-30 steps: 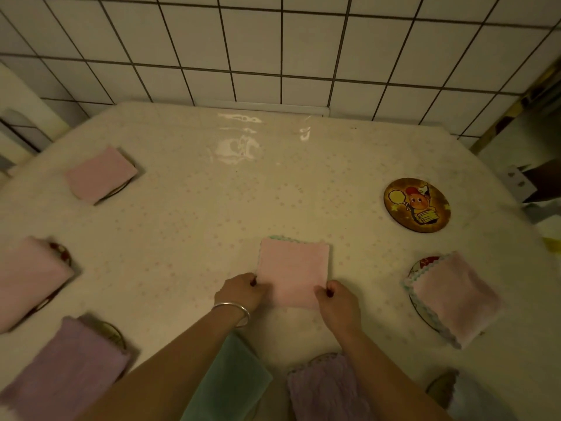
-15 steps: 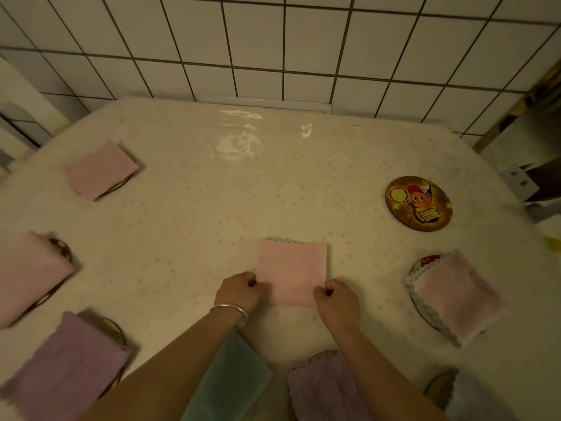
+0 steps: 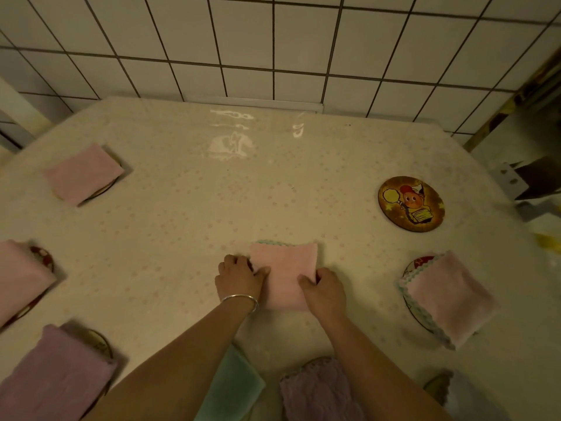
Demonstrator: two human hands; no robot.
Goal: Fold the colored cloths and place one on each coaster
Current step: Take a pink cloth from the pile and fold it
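A folded pink cloth [image 3: 285, 268] with a green scalloped edge lies flat at the table's middle. My left hand [image 3: 238, 278] pinches its left side, and my right hand [image 3: 324, 288] pinches its right side near the front. A bare round coaster [image 3: 411, 204] with a cartoon print lies at the right. Folded cloths cover other coasters: pink at far left [image 3: 83, 174], pink at left edge [image 3: 18, 278], purple at front left [image 3: 57, 375], pink at right [image 3: 449, 299].
A green cloth [image 3: 233, 387] and a purple cloth [image 3: 318, 390] lie at the front edge between my arms. A pale cloth [image 3: 467, 399] sits at front right. The tiled wall [image 3: 273, 41] backs the table [image 3: 212, 208].
Both hands have slid a little further onto the pink cloth's sides. The cloth stays in place at the table's middle.
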